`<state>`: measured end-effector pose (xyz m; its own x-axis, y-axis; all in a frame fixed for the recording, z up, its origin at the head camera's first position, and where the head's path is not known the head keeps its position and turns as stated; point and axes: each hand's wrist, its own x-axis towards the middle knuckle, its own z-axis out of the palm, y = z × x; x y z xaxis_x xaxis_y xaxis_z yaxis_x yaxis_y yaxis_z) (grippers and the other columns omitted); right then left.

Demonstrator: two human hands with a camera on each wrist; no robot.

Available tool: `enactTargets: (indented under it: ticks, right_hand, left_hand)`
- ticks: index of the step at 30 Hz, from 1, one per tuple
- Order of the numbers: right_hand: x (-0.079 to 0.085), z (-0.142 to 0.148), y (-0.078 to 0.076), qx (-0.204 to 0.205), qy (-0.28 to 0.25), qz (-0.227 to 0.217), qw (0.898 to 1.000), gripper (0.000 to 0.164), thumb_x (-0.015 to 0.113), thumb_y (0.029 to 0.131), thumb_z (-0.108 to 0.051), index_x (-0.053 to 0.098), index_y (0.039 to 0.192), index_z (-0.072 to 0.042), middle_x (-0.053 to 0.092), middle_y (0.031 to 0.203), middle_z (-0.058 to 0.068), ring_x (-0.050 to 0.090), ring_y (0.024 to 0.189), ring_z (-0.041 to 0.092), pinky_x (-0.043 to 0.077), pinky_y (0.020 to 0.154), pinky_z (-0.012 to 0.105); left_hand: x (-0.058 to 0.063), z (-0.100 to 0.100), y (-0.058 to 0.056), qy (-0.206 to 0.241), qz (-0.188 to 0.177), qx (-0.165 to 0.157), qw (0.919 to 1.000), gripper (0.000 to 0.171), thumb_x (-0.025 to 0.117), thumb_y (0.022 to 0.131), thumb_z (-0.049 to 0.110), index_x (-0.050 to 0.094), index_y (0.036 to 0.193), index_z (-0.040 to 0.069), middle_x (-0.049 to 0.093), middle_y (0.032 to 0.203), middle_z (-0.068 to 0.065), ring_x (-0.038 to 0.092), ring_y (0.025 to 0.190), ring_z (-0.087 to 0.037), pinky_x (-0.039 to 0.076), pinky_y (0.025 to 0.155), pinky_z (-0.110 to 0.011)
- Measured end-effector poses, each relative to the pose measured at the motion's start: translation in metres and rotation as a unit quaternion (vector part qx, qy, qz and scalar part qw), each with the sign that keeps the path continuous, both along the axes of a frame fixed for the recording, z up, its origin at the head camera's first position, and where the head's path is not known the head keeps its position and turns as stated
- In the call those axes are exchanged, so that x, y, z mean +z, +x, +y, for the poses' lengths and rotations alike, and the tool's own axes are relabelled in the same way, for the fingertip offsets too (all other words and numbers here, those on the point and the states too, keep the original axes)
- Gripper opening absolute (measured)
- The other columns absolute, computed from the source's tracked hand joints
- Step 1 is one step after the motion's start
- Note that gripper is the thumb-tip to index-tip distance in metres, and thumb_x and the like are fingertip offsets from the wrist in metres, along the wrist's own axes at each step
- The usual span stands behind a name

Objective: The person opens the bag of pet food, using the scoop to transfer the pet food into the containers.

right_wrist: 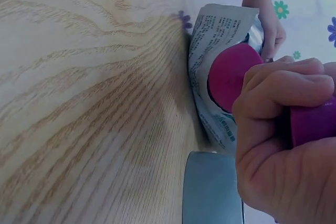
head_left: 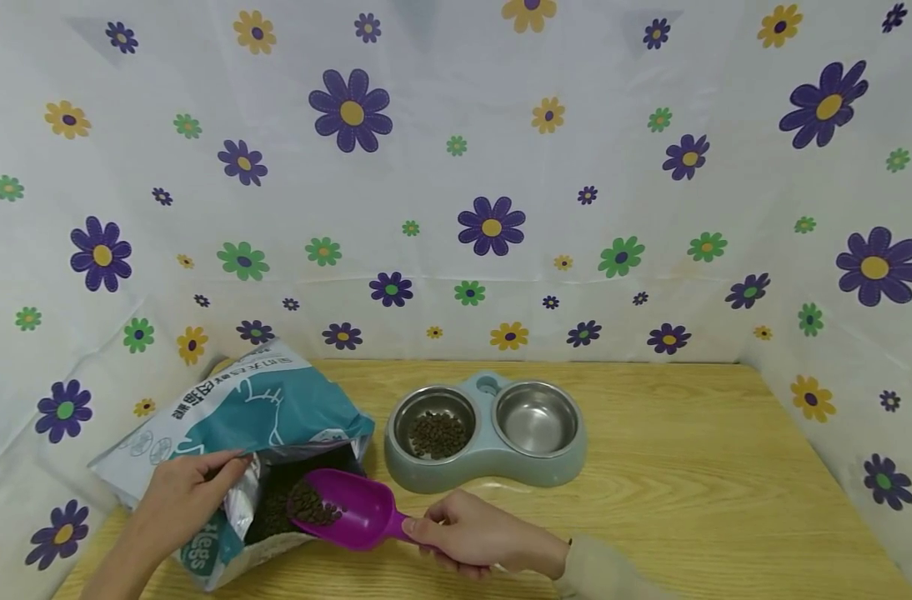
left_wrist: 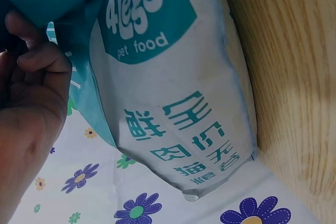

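Right grip round handle of purple scoop.

"4Legs pet food", "鲜肉" on the bag

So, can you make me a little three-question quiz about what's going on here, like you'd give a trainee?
1. What does the right hand grip?
2. True or false: both bowls hold kibble.
3. Fill in the blank: the left hand holds the edge of the ____.

Key:
1. The purple scoop, by its handle.
2. False: only the left bowl holds kibble; the right bowl shows bare metal.
3. Bag.
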<state>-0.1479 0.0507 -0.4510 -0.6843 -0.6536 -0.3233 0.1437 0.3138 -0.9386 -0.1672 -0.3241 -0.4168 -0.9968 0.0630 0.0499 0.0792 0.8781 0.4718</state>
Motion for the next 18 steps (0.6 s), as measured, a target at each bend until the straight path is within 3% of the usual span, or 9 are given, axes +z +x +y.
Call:
enactTargets:
  ticks: [5,10,18]
  right_hand:
    - [0.001,0.006,0.003,0.007,-0.023,0.010,1.000,0.053,0.057,0.104,-0.041,0.064,0.090,0.010,0.049,0.054,-0.004,0.032,0.034,0.006,0.027,0.032,0.021]
    - [0.005,0.018,0.003,-0.004,-0.032,-0.007,0.999,0.054,0.058,0.104,-0.042,0.063,0.092,0.011,0.049,0.054,-0.004,0.032,0.035,0.007,0.026,0.033,0.021]
    - [0.014,0.047,-0.004,-0.020,-0.022,0.007,1.000,0.045,0.055,0.104,-0.047,0.063,0.083,-0.007,0.049,0.057,-0.004,0.034,0.037,0.006,0.028,0.034,0.021]
  left_hand:
    - [-0.001,-0.003,-0.004,-0.004,-0.003,0.003,1.0000,0.041,0.056,0.106,0.029,0.072,0.124,-0.004,0.074,0.092,-0.009,0.054,0.071,-0.013,0.037,0.054,-0.024]
    - [-0.002,-0.004,-0.005,0.002,-0.016,0.007,0.9998,0.042,0.055,0.106,0.031,0.071,0.125,-0.003,0.069,0.089,-0.005,0.054,0.073,-0.013,0.038,0.056,-0.024]
    - [-0.004,-0.004,-0.005,0.008,0.005,0.002,1.0000,0.039,0.056,0.106,0.029,0.074,0.121,-0.001,0.068,0.082,-0.001,0.051,0.069,-0.006,0.039,0.057,-0.023]
